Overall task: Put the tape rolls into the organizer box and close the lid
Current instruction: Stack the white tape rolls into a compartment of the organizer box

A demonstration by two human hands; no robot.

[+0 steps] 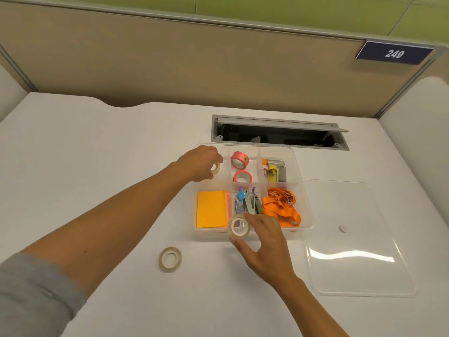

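Even, bright overhead light, no hard shadows; only soft faint shading on the bench (pixel 97 154) under both forearms. White glare streak on the clear lid (pixel 359 239), right of the right hand (pixel 264 242). Wide-angle bend: the partition's top edge bows and corners stretch. Overall slightly soft, the near grey sleeve (pixel 31 295) blurriest.

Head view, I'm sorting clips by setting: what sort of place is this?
Most likely an office cubicle: a fabric partition carrying a number plate 249, and a white desk with a built-in cable hatch.
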